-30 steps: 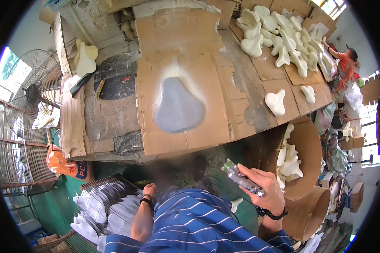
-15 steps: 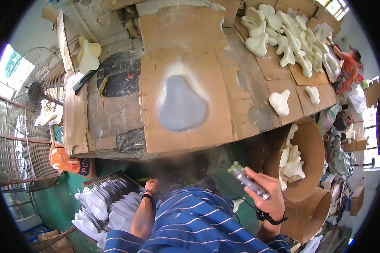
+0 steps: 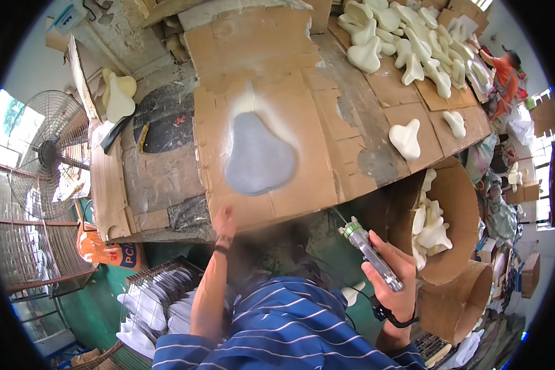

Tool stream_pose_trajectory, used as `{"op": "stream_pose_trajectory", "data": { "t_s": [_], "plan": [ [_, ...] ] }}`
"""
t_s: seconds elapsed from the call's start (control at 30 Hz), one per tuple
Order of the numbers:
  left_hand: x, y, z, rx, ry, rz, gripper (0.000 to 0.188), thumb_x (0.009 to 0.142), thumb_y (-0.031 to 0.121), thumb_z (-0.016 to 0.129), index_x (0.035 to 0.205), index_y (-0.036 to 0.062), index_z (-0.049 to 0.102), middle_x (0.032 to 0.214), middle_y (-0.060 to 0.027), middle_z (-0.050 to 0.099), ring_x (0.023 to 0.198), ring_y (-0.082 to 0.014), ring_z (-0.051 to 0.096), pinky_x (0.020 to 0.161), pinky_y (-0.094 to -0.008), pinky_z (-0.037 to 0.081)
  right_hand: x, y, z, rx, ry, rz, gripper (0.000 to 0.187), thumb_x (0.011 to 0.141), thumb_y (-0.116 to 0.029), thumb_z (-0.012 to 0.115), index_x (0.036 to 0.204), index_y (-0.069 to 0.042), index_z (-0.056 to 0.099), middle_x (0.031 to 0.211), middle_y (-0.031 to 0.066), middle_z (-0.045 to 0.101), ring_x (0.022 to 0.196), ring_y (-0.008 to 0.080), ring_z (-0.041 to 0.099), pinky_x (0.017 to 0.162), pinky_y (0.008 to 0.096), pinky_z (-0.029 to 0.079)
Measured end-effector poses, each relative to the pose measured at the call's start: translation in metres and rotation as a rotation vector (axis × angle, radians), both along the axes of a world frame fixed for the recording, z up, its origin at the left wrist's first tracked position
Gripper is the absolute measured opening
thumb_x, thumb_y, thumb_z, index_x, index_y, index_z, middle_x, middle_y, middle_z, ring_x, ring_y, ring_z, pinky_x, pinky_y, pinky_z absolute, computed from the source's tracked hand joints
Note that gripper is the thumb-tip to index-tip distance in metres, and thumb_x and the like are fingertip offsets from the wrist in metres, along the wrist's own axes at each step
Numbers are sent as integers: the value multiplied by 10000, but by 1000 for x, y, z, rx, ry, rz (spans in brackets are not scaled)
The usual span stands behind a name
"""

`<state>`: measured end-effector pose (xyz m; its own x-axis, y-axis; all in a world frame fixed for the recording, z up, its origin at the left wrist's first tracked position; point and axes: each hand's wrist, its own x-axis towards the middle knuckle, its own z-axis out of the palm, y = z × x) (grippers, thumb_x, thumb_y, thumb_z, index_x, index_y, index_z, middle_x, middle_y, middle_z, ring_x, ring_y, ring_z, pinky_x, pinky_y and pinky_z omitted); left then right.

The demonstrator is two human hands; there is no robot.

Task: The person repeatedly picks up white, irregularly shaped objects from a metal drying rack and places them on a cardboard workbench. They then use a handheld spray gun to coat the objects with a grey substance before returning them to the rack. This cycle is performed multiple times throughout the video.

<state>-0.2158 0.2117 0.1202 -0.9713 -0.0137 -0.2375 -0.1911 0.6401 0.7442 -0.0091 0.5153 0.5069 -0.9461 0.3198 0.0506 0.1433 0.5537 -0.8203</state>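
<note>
My right hand (image 3: 396, 274) is wrapped around a silver spray gun (image 3: 371, 258) with a green ring near its nozzle. The gun is held over the floor beyond the table's near edge, tilted up and left. At the near edge of the cardboard sheet (image 3: 317, 179) is my left hand (image 3: 225, 223), smeared by motion, so its fingers do not show clearly. Just beyond it on the sheet lies a grey saddle-shaped piece (image 3: 259, 157), narrow end away from me. A pale spray haze surrounds its far end on the cardboard.
Cream foam saddle shapes (image 3: 413, 46) are heaped at the far right; another (image 3: 406, 139) lies nearer. A cardboard drum (image 3: 459, 216) holds several more. White saddle shapes fill a wire rack (image 3: 166, 265) by my left arm. A fan (image 3: 46, 151) stands left. A person in orange (image 3: 504, 77) is far right.
My left hand has risen from beside my body to the near edge of the cardboard. The spray gun has moved slightly right and is still in my right hand. The view has shifted a little.
</note>
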Motion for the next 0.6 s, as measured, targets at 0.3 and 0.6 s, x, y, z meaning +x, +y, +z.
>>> {"op": "stream_pose_trajectory", "data": {
  "t_s": [0.3,0.6],
  "plan": [
    [-59,67,6,-334,81,131,257,787,312,768,985,173,678,977,-70,657,941,-309,657,789,-462,519,-6,18,-1,-4,-49,105,583,699,64,726,1273,11,641,852,159,674,699,260,648,652,310,503],
    [-67,69,14,-433,118,105,271,739,308,780,968,191,693,976,-85,658,967,-317,652,801,-458,520,0,51,-14,-66,-1,59,585,714,61,730,1288,10,632,861,162,674,695,260,645,657,311,503]
  ]
}}
